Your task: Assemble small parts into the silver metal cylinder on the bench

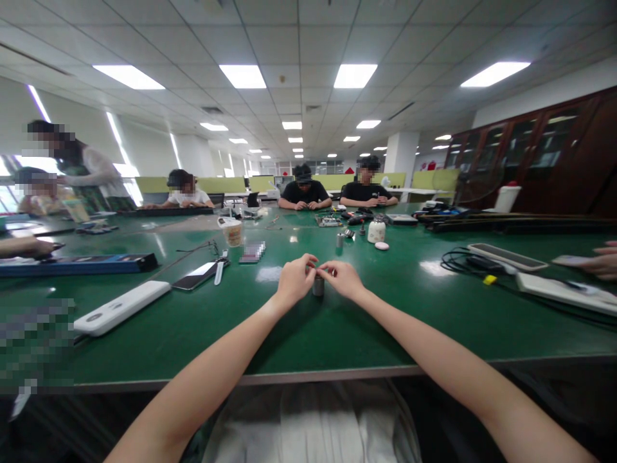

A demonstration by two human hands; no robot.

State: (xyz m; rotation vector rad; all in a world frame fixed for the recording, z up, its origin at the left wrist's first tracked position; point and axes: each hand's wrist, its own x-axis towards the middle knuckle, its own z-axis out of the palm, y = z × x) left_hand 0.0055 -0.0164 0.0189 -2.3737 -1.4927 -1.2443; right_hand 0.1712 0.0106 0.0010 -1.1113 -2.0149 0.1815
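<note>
A small grey metal cylinder stands upright on the green table in front of me. My left hand comes to its top from the left, thumb and fingers bent together in a pinch. From the other side, my right hand has its thumb and fingertips closed at the same spot. The fingertips of both hands nearly meet just over the cylinder's top. Anything small between them is hidden by the fingers. Farther off stands a second metal cylinder, beside some small dark and metallic parts.
A white jar and a pink round lid lie beyond my right hand. To the left are a paper cup, a phone and a long white device. Black cables lie at right. Several people sit around the table.
</note>
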